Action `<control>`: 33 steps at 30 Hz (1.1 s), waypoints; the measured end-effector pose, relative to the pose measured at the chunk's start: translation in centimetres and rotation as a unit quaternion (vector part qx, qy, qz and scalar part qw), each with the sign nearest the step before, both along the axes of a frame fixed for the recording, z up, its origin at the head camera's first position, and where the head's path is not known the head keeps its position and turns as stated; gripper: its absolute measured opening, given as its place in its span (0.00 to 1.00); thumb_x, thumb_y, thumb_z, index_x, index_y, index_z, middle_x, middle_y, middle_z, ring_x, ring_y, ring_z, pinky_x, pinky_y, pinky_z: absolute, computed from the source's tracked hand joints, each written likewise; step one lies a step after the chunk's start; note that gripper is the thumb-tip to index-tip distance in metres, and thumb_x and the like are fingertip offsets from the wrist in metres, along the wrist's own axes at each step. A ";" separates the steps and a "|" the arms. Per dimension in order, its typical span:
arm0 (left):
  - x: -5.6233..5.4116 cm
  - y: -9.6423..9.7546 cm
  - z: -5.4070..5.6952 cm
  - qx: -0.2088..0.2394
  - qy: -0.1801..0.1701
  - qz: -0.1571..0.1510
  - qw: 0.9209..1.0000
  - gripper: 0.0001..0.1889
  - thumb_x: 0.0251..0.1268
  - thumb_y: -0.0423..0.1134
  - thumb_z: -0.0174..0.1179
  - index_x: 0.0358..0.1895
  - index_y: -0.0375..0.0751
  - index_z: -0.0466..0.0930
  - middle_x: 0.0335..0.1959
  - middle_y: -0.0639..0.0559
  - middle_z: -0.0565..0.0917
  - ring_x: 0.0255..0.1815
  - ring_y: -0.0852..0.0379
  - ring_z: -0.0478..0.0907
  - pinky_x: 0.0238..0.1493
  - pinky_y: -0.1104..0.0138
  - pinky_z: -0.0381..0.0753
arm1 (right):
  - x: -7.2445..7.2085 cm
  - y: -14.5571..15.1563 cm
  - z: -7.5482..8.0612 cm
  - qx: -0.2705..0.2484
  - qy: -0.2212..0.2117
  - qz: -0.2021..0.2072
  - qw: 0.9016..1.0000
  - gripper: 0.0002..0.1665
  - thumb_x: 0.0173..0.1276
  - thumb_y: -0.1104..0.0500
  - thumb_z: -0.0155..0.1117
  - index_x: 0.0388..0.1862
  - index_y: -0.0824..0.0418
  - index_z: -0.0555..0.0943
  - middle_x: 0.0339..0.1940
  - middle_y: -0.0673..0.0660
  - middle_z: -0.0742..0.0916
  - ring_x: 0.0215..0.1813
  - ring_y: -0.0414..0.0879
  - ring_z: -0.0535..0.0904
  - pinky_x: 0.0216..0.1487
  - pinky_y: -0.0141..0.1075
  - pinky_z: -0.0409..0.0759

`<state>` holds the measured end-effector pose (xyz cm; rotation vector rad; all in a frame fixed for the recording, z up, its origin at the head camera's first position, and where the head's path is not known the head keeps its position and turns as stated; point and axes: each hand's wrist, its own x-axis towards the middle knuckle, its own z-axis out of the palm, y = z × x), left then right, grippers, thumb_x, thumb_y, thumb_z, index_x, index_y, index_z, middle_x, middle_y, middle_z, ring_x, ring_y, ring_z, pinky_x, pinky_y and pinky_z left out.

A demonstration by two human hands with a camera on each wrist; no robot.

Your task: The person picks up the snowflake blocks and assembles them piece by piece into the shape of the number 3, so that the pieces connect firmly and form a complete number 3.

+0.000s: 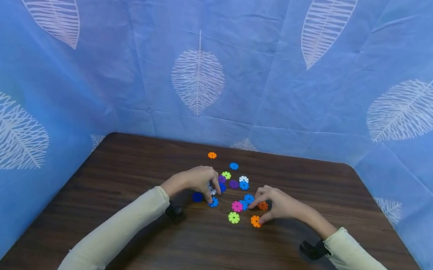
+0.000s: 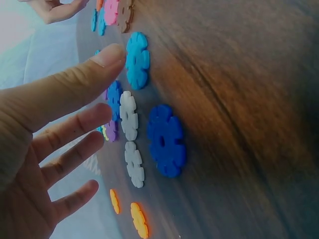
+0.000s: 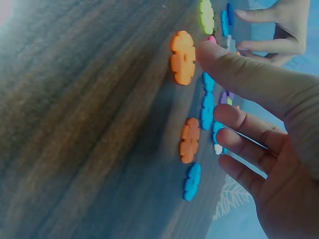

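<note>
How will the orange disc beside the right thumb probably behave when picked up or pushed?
The orange disc looks thin, so it is probably light. Its notched rim may make gripping easier. Lying flat on the table, it would likely slide, not roll, if pushed.

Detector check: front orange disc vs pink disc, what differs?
The front orange disc lies nearer the head camera than the pink disc. The right hand has its thumb at the orange disc; no hand is at the pink disc. Pink disc sits by blue discs; orange disc stands apart. Both: notched, flat on the table.
</note>
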<state>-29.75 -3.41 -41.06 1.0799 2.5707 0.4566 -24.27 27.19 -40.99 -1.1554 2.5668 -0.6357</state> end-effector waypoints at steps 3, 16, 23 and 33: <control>0.1 0.1 -0.1 -0.013 0.001 0.000 1.000 0.12 0.55 0.46 0.78 0.43 0.56 0.93 0.60 0.53 0.84 0.66 0.53 0.77 0.67 0.57 0.77 | 0.0 -0.1 -0.2 0.010 -0.006 0.003 1.000 0.19 0.56 0.55 0.82 0.47 0.54 0.91 0.44 0.49 0.83 0.48 0.40 0.72 0.47 0.42 0.80; 0.1 0.8 -1.2 -0.017 0.025 -0.025 0.999 0.10 0.51 0.46 0.80 0.37 0.57 0.93 0.52 0.59 0.86 0.63 0.56 0.75 0.64 0.59 0.77 | 0.1 -0.7 -0.5 0.031 0.008 0.011 0.999 0.14 0.57 0.54 0.81 0.43 0.51 0.92 0.37 0.48 0.82 0.40 0.43 0.70 0.39 0.30 0.70; -0.2 1.1 -1.1 -0.018 0.034 -0.018 0.999 0.08 0.48 0.47 0.81 0.31 0.57 0.91 0.50 0.59 0.85 0.54 0.58 0.76 0.54 0.64 0.77 | -0.2 -1.1 -0.5 0.039 0.009 0.006 0.999 0.11 0.58 0.54 0.80 0.40 0.50 0.91 0.38 0.48 0.82 0.43 0.42 0.72 0.43 0.35 0.76; -0.3 1.4 -1.0 0.007 0.045 -0.029 0.999 0.11 0.47 0.45 0.82 0.27 0.52 0.87 0.27 0.63 0.83 0.29 0.67 0.74 0.38 0.71 0.73 | -0.5 -1.4 -1.0 0.008 0.022 0.013 1.000 0.13 0.56 0.57 0.82 0.35 0.53 0.84 0.34 0.51 0.82 0.40 0.45 0.75 0.41 0.36 0.79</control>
